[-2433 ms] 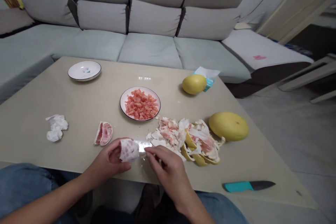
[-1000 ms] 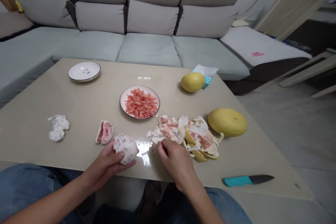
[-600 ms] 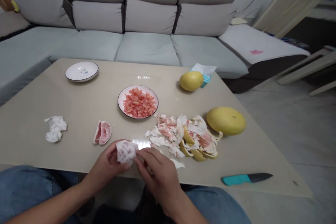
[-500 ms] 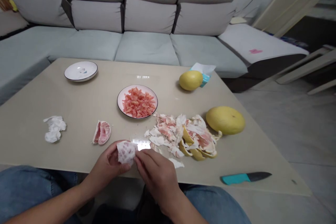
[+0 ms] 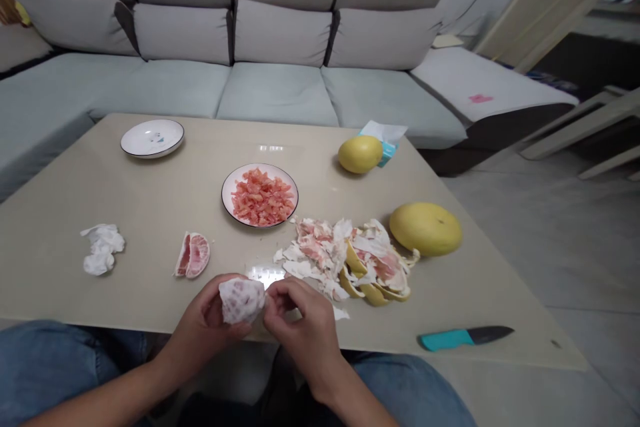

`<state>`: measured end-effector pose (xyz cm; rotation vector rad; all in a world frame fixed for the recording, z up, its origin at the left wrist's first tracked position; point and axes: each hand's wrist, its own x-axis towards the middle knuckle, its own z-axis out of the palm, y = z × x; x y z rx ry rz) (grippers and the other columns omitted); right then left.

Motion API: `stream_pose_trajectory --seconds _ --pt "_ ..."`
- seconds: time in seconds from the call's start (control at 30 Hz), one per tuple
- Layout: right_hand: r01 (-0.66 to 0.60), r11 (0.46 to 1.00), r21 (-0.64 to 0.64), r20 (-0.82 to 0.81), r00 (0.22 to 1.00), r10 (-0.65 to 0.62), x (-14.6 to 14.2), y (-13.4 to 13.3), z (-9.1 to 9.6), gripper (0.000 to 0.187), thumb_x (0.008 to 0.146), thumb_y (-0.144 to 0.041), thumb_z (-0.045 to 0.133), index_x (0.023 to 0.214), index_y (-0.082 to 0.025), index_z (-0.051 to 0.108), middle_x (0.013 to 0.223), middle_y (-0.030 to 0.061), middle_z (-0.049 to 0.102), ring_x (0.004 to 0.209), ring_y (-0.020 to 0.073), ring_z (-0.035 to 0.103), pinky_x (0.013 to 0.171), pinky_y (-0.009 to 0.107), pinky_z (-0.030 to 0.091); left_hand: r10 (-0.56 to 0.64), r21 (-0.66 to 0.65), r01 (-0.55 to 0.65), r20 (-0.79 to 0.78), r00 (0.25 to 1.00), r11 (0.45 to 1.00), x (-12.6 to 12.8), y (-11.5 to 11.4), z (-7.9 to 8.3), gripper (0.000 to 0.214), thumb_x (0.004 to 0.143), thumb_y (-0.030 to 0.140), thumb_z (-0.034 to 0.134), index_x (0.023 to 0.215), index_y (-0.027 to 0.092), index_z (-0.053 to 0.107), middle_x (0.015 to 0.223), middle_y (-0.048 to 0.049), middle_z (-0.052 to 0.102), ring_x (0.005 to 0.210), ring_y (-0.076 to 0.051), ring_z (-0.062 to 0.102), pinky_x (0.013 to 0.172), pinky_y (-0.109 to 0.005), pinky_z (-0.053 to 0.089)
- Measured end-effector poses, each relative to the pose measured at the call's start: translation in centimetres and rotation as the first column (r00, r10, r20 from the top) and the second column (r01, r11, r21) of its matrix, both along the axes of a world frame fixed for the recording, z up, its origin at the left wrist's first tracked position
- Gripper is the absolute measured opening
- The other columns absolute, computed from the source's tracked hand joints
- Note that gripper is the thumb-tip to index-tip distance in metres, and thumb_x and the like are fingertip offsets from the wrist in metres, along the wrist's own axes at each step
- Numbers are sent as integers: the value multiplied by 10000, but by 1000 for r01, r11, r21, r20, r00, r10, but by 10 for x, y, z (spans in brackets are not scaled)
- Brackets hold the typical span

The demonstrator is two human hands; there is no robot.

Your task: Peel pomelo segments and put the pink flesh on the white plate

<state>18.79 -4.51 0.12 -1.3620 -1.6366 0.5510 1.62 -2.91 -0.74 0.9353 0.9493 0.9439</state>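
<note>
Your left hand (image 5: 197, 317) is cupping a pomelo segment (image 5: 242, 301), bottom center. Your right hand (image 5: 303, 333) is apparently pinching its membrane (image 5: 255, 297).

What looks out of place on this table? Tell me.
A stray scrap of white pith lies apart from the heap of pomelo peel, and a teal-handled knife rests close to the front edge of the table, away from everything else.
</note>
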Motion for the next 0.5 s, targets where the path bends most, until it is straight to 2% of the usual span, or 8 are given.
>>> stream_pose_trajectory --seconds 0.13,0.23,0.33,0.5 --pt "-89 995 -44 -43 995 87 3 -1 5 157 774 -123 602 910 -199 623 813 25 642 633 120 596 557 209 499 11 -7 -11 15 1000 1000 -2 3 7 505 576 134 854 1036 204 657 987 -49 720 932 -213 676 817 -260 539" --pt "-74 996 39 38 997 72 2 -3 0 226 799 -123 593 1009 -198 629 872 50 677 676 138 628 602 233 527 12 -4 -12 -12 1000 1000 -5 2 4 512 598 134 845 1067 212 654 1069 -63 697 992 -231 661 864 -288 530" --pt "-67 990 127 128 991 51 -1 -5 -6 221 834 -94 539 1001 -187 649 834 61 703 698 156 643 630 253 526 22 34 -19 -69 997 999 -5 -1 -2 495 627 128 827 1079 236 656 1136 -60 665 1034 -238 644 890 -301 527" --pt "-6 991 131 169 985 -17 -4 -6 -10 191 826 -85 509 865 -184 669 727 49 689 640 154 626 594 247 495 54 77 -46 -115 992 996 0 -7 -4 454 630 134 823 1038 257 667 1114 -39 677 1023 -230 644 866 -276 535"
